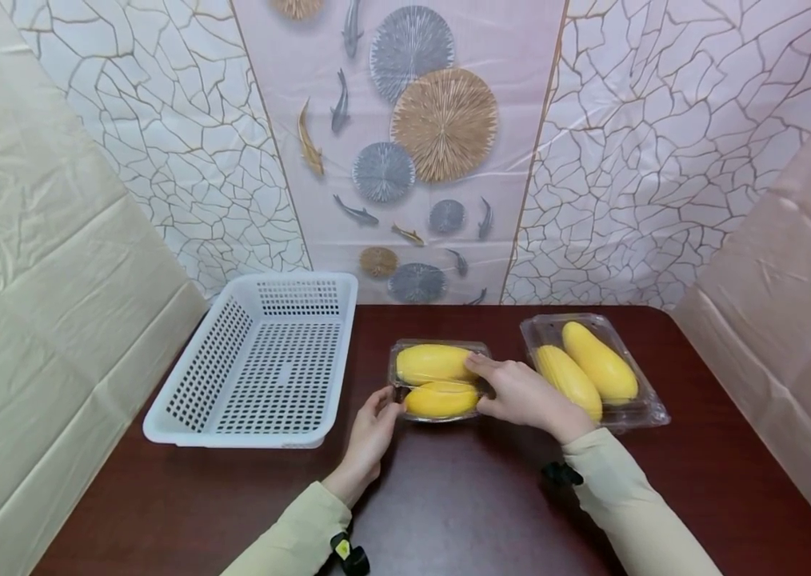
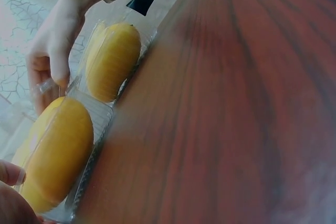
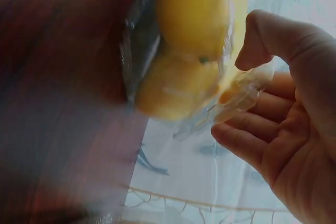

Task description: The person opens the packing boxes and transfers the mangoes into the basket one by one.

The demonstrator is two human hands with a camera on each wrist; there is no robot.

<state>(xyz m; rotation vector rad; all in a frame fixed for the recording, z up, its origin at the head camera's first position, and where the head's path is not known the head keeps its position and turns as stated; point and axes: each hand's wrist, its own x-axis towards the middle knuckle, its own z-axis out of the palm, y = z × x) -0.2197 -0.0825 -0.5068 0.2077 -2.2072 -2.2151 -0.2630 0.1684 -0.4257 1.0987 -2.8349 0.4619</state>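
Observation:
A small clear plastic clamshell box [image 1: 480,348] sits mid-table with two plump yellow fruits in it, a rear one [image 1: 433,363] and a front one [image 1: 441,399]. My left hand [image 1: 368,438] holds the box's left edge, thumb and fingers at its front corner. On the opposite side my right hand [image 1: 526,394] grips the right edge. In the right wrist view its thumb and fingers [image 3: 247,132] close around the clear plastic there. Plastic film or lid glints over the fruits. Part of the left hand [image 2: 14,203] is cut off in the left wrist view.
At the left stands a white perforated plastic basket [image 1: 339,360]. A larger clear box [image 1: 653,412] with two long yellow fruits [image 1: 600,362] lies at the right, close behind the right forearm. A patterned cloth wall [image 1: 593,200] borders the table's back edge.

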